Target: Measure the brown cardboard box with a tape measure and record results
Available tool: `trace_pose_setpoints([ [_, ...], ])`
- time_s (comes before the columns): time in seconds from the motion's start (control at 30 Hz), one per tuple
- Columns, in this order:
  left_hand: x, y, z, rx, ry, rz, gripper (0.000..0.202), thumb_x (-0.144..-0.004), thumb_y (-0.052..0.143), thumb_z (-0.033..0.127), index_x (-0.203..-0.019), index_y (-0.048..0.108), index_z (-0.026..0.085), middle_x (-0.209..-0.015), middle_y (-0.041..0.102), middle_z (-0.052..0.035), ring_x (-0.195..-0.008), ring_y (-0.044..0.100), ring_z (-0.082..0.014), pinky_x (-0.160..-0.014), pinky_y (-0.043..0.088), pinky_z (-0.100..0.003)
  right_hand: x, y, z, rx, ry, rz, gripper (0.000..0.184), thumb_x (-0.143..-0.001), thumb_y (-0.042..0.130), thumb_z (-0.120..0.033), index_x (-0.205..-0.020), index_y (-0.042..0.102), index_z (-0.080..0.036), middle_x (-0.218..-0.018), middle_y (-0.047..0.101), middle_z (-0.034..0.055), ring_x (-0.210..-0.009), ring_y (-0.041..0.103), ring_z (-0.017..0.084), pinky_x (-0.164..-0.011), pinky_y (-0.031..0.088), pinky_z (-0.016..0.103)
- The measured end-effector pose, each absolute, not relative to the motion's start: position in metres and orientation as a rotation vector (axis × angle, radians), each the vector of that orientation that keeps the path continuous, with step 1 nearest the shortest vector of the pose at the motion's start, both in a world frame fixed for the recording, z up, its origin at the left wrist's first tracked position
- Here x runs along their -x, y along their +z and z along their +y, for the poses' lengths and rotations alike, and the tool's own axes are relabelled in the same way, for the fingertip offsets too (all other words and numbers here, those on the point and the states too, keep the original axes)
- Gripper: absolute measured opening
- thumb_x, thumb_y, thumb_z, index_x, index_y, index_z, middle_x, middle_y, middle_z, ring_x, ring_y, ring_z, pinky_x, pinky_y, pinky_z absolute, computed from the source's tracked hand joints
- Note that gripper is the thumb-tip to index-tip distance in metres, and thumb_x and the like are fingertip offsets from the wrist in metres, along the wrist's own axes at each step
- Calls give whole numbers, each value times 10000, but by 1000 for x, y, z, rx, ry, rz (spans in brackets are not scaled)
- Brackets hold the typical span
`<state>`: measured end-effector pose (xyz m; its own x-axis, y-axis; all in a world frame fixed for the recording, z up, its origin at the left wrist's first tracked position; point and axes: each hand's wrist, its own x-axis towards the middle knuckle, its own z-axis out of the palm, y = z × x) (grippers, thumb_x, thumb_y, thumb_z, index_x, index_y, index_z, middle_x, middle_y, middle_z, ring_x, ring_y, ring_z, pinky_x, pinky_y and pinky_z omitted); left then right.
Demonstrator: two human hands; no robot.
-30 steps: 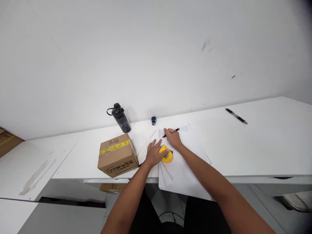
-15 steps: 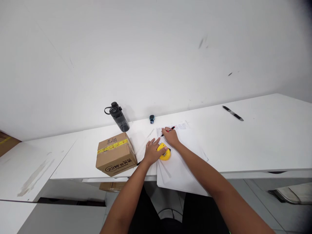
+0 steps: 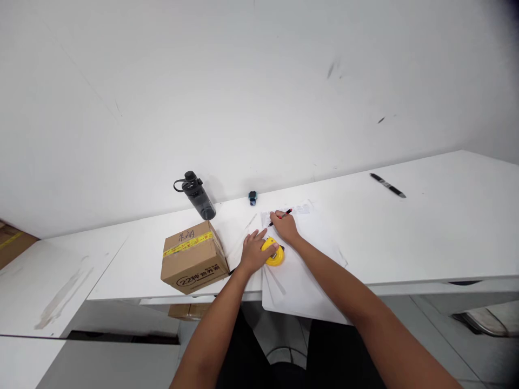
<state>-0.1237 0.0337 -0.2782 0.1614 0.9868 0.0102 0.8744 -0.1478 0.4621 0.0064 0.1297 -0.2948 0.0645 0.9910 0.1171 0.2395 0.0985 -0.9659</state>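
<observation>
My right hand is closed round a red and black pen, its tip down on the white paper. Just left of it, my left hand holds a yellow tape measure with the thumb across its casing. The other fingers of that hand are spread over the paper, the index finger pointing close to the pen tip. Several sheets lie stacked, with their lower edge hanging past the front of the desk. Dense print or writing shows near the top of the paper; I cannot read it.
A taped cardboard box sits left of my hands, a dark water bottle behind it. A small dark watch-like device stands near the wall. A black and grey marker lies at right on the white desk.
The view has shifted slightly. Both hands stay in nearly the same place on the paper, still with the pen and the tape measure.
</observation>
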Motion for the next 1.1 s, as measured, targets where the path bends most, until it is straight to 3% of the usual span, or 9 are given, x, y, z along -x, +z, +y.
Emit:
trace_pose_setpoints([
  [0.4,124,-280,34,-2110,485,1767,407,-905,394,504,-806,680,232,-1484,421,26,-1410,288,-233,-1162,152,-467,-8,-296,130,1348,913,-1339,346,-779,476,-385,-502,344,-227,-448,396,-59,-510,386,129,-536,315,252],
  [0.63,124,-280,34,-2117,480,1770,397,-907,401,497,-808,681,233,-1484,421,31,-1409,291,-231,-1166,158,-458,-8,-298,130,1345,910,-1336,356,-797,466,-421,-509,414,-220,-504,517,-36,-540,445,135,-562,341,253],
  [1.1,124,-281,34,-2113,486,1766,408,-899,407,531,-847,691,243,-1481,424,29,-1408,297,-223,-1165,162,-459,-9,-296,129,1393,873,-1350,368,-815,448,-425,-511,452,-217,-519,556,-18,-551,483,148,-578,349,257],
])
